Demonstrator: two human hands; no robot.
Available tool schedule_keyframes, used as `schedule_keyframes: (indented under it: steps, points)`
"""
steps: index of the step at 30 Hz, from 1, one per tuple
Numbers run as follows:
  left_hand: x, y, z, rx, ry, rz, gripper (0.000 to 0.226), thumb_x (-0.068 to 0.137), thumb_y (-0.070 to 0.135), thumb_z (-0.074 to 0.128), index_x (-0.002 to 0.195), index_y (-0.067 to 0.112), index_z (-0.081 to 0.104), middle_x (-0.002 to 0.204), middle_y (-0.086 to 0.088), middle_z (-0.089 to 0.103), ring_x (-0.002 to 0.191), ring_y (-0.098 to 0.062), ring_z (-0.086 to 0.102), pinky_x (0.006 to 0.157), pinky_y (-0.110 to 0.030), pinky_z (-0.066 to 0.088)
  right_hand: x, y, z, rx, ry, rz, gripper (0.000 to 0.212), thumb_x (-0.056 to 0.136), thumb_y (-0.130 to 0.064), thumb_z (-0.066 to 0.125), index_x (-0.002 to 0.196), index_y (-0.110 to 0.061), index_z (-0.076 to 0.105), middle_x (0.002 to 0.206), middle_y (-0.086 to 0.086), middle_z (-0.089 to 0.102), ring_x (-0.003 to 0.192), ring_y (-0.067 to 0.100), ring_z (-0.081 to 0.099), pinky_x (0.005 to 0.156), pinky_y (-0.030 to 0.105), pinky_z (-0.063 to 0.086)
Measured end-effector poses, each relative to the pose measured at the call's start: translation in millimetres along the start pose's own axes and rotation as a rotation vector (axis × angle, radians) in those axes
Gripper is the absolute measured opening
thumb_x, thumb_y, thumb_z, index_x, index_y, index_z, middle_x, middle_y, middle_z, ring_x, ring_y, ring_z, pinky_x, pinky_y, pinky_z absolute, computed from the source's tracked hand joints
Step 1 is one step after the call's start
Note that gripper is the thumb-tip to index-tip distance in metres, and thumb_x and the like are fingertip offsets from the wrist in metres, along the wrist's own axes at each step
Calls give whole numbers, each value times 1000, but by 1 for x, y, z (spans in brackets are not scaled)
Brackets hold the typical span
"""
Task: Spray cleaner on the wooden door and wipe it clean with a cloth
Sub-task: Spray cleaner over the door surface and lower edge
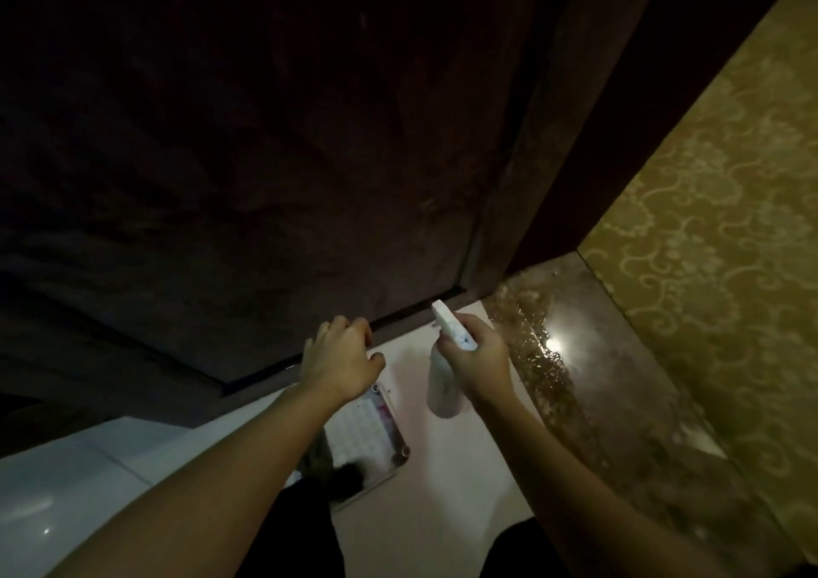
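The dark wooden door [265,156] fills the upper left of the head view, and its bottom edge runs just above my hands. My left hand [341,356] is at that bottom edge with its fingers curled against the wood; no cloth shows in it. My right hand [480,362] grips a white spray bottle [442,387] by the neck. The bottle's nozzle points up and left at the door's lower right corner, close to it. The scene is dim.
The dark door frame [553,134] stands right of the door. A glossy brown stone threshold [588,334] with a light glare runs along a gold patterned wall [717,223]. A metal-rimmed grid plate [372,427] lies on the pale floor [442,489] below my left wrist.
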State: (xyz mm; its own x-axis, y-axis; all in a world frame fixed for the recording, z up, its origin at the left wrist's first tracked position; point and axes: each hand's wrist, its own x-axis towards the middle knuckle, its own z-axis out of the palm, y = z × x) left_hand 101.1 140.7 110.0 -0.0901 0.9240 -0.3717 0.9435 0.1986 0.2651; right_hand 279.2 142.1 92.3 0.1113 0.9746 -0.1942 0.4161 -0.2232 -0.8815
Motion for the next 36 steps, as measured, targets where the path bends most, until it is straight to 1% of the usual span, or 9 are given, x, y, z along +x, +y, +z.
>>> schedule_keyframes:
  steps: [3, 6, 9, 13, 21, 25, 29, 31, 36]
  points:
    - [38, -10, 66, -27, -8, -11, 31, 87, 40, 60, 111, 21, 56, 120, -6, 52, 115, -27, 47, 92, -37, 39, 27, 72, 31, -70, -10, 20, 28, 86, -8, 64, 113, -14, 67, 96, -4, 64, 82, 10, 56, 66, 17, 41]
    - [67, -23, 119, -53, -28, -23, 32, 86, 40, 62, 110, 20, 56, 121, -7, 52, 115, -28, 48, 92, -37, 40, 45, 127, 57, -152, -50, 1, 27, 89, -7, 60, 114, -15, 66, 99, -3, 65, 87, 11, 58, 70, 13, 43]
    - [89, -38, 158, -65, -34, -26, 34, 86, 41, 63, 111, 19, 56, 123, -9, 51, 115, -29, 49, 94, -38, 43, 58, 164, 77, -264, -55, -75, 25, 90, -7, 59, 112, -15, 67, 102, 3, 69, 89, 18, 61, 79, 25, 50]
    - [109, -53, 191, -78, -25, -38, 34, 84, 41, 64, 111, 19, 57, 122, -9, 52, 115, -30, 50, 96, -41, 44, 71, 196, 93, -402, -60, -137, 21, 87, -7, 58, 105, -14, 67, 95, 7, 69, 83, 26, 62, 77, 34, 54]
    - [125, -66, 222, -102, -4, -61, 32, 85, 38, 64, 109, 19, 56, 121, -10, 51, 114, -30, 49, 96, -43, 44, 85, 222, 97, -569, -151, -57, 13, 84, -4, 60, 94, -13, 59, 97, 13, 67, 88, 31, 62, 77, 36, 51]
    - [130, -69, 229, -101, -4, -76, 30, 85, 37, 62, 108, 18, 56, 120, -9, 52, 113, -29, 49, 95, -44, 44, 88, 223, 99, -626, -166, -94, 16, 86, -7, 60, 102, -9, 61, 99, 14, 67, 85, 29, 60, 76, 34, 51]
    - [135, -72, 234, -111, 1, -101, 29, 86, 35, 62, 108, 18, 57, 119, -9, 53, 112, -29, 50, 95, -44, 45, 86, 216, 107, -778, -304, -107, 34, 88, -22, 65, 119, -14, 55, 108, 10, 63, 85, 24, 53, 73, 30, 45]
    - [136, -74, 236, -141, 6, -122, 27, 86, 34, 62, 106, 17, 58, 116, -9, 56, 109, -29, 52, 93, -45, 47, 85, 212, 109, -850, -323, -129, 40, 87, -27, 66, 123, -17, 52, 112, 9, 62, 87, 24, 53, 73, 30, 43]
    - [138, -77, 236, -200, 28, -162, 19, 86, 33, 62, 96, 18, 59, 109, -9, 60, 102, -30, 56, 88, -43, 50, 86, 205, 115, -863, -307, -197, 44, 86, -28, 65, 126, -16, 49, 118, 9, 58, 101, 29, 58, 83, 39, 52]
